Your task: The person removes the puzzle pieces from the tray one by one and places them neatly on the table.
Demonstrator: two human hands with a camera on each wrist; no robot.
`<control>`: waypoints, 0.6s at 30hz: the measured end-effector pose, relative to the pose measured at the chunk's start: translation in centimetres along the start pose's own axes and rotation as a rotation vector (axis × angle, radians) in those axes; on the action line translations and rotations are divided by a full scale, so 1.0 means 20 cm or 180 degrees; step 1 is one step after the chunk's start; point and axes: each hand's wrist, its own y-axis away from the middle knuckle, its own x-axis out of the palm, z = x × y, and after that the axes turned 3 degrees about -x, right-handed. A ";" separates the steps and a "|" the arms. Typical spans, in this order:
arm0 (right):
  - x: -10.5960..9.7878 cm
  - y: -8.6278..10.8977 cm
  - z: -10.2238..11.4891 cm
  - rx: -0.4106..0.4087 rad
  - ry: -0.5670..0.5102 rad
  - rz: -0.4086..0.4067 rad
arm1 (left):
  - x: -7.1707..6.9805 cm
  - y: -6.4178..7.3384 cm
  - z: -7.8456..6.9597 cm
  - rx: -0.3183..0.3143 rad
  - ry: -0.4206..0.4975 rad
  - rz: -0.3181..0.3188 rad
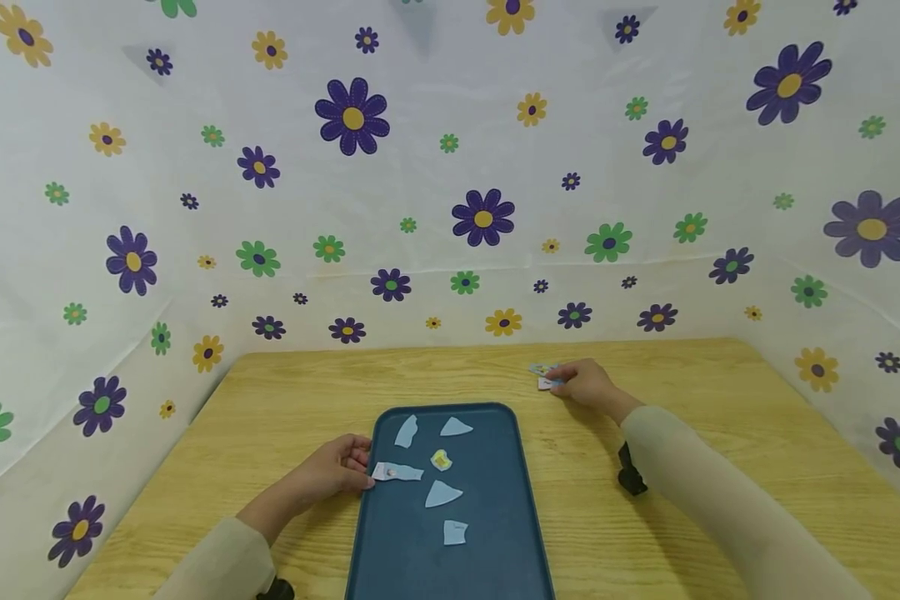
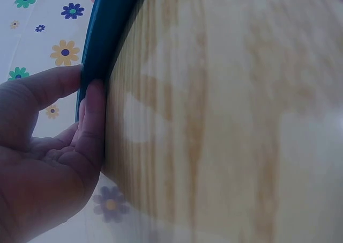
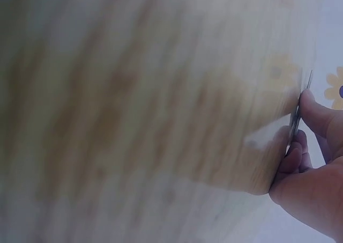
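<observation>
My left hand (image 1: 337,468) grips the left rim of a dark blue tray (image 1: 450,575). In the left wrist view its thumb and fingers (image 2: 94,106) lie at the tray's edge (image 2: 102,39). Beside that thumb, a long pale blue cut piece (image 1: 405,473) with a small printed figure lies on the tray. Far right on the table, my right hand (image 1: 585,385) pinches thin printed cut pieces (image 1: 543,369). The right wrist view shows them edge-on, as a thin flat piece (image 3: 296,117) under the thumb of my right hand (image 3: 313,162).
More cut pieces lie spread on the tray: a yellow one (image 1: 441,460), a pale wedge (image 1: 442,494), a small square one (image 1: 455,532) and others near the far end. A flower-printed cloth (image 1: 420,175) stands behind and beside the wooden table (image 1: 307,383).
</observation>
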 end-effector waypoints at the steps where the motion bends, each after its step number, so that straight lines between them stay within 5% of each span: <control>1: 0.00 0.00 0.00 0.0001 0.0008 -0.0002 | 0.00 0.00 0.00 -0.0002 -0.0002 -0.0004; 18: 0.00 0.02 0.03 -0.0043 0.0014 -0.0010 | 0.00 0.01 0.00 0.0036 0.0047 0.0028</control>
